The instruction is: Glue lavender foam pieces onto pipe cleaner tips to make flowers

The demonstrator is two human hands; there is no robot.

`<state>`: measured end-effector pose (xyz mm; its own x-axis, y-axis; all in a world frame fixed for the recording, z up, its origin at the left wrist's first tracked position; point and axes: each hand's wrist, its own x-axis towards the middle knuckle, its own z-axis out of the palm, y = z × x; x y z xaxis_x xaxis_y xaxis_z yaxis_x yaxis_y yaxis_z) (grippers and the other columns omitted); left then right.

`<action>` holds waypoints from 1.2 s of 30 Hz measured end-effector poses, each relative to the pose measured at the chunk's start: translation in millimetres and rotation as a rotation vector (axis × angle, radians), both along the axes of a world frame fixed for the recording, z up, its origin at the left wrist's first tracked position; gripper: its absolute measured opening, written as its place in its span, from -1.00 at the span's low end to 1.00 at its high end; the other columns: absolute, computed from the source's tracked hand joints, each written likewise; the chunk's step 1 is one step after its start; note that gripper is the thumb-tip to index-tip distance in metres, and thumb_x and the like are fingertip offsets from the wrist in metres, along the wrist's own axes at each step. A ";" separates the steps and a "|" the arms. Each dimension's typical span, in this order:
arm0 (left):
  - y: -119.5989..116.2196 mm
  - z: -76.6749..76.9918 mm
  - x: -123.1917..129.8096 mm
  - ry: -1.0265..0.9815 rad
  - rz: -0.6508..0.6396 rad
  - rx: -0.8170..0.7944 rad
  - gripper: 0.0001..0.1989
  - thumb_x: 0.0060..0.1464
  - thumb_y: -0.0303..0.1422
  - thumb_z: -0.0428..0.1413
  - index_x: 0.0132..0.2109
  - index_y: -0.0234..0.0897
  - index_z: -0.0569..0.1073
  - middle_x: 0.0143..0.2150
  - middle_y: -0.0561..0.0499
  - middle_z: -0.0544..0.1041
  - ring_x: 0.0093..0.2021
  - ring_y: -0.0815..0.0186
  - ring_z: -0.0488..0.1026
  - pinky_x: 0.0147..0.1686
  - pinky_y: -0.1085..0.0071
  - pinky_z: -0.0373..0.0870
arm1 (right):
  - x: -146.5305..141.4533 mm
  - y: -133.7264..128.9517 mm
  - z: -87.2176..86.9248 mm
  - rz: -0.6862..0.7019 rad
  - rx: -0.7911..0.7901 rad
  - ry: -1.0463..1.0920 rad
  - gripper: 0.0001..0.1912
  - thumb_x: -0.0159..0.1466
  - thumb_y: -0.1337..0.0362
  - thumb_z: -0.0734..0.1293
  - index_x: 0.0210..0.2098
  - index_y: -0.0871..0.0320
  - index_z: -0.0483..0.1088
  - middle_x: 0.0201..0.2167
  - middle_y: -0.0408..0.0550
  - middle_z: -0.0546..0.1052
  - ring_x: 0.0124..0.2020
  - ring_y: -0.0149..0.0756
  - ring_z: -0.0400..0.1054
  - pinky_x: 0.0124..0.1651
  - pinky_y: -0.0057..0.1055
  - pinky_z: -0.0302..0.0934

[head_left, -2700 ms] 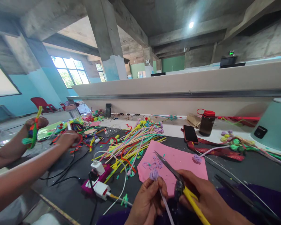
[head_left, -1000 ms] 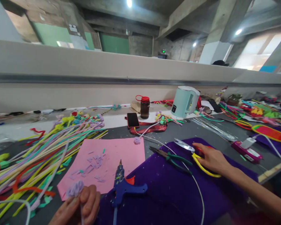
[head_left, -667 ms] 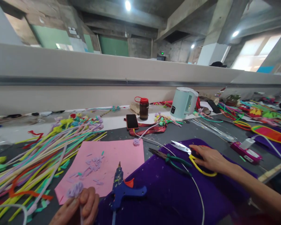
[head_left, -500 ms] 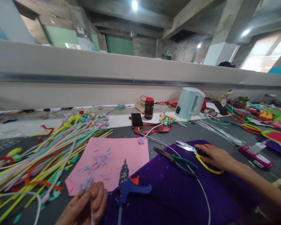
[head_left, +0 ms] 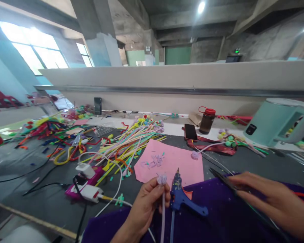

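My left hand (head_left: 152,199) pinches a lilac flower (head_left: 162,179) made of fuzzy pipe cleaner just below its head, and its pale stem (head_left: 163,216) hangs down in front. Close to its right, a blue hot glue gun (head_left: 183,199) lies with its nozzle pointing away from me. My right hand (head_left: 263,192) has its thumb and fingers closed around a pair of pliers (head_left: 223,178), jaws pointing left and away. The pliers' handles are mostly hidden by the hand. Under both lies a dark purple cloth (head_left: 218,216).
Lilac clippings and a second lilac flower (head_left: 195,155) lie on a pink sheet (head_left: 179,162). Many pipe cleaners (head_left: 131,138) are heaped to the left, near scissors (head_left: 63,157) and a power strip (head_left: 96,179) with cords. A phone (head_left: 191,132), bottle (head_left: 207,122) and kettle (head_left: 271,125) stand behind.
The view has swung left. My right hand has left the yellow-handled scissors and now grips the pliers. My left hand still holds the flower, now raised nearer the glue gun.
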<state>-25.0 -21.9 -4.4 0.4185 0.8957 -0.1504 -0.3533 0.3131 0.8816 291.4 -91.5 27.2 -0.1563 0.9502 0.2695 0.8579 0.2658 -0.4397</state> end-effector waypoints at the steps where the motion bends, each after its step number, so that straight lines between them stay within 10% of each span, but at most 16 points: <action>1: -0.5 -1.0 0.4 0.049 -0.011 0.037 -0.81 -0.04 -0.28 0.14 -0.44 -0.35 0.45 -0.60 0.05 0.40 -0.62 0.47 0.28 -0.68 0.60 0.07 | -25.1 9.2 11.6 0.106 -0.099 0.037 -0.71 0.21 0.18 0.24 -0.07 0.01 0.36 -0.18 -0.04 0.47 -0.18 -0.22 0.36 -0.11 -0.33 0.24; 5: -0.4 -6.2 -0.1 0.216 -0.094 0.206 -0.78 0.01 -0.26 0.09 -0.41 -0.35 0.47 -0.59 0.06 0.40 -0.62 0.49 0.19 -0.63 0.56 0.10 | -95.4 42.7 35.4 0.380 -0.193 0.275 -0.71 0.16 0.31 0.31 -0.10 0.04 0.35 -0.30 -0.14 0.44 -0.37 -0.39 0.35 -0.26 -0.45 0.24; 11: 0.2 -7.2 -2.0 0.326 -0.104 0.400 -0.79 0.03 -0.28 0.06 -0.44 -0.32 0.44 -0.59 0.12 0.30 -0.58 0.47 0.11 -0.56 0.53 0.08 | -132.5 63.6 20.3 0.520 -0.266 0.419 -0.43 0.00 0.29 0.44 0.00 0.10 0.27 -0.19 -0.11 0.38 -0.34 -0.39 0.34 -0.34 -0.50 0.22; 36: 0.8 -3.9 7.2 0.392 -0.063 0.252 -0.81 -0.10 -0.26 0.16 -0.46 -0.32 0.45 -0.57 0.13 0.28 -0.51 0.42 0.11 -0.48 0.51 0.10 | -136.7 67.1 1.2 0.480 -0.157 0.485 -0.76 0.05 0.50 0.32 -0.28 0.15 0.42 -0.38 -0.17 0.42 -0.38 -0.44 0.28 -0.34 -0.53 0.14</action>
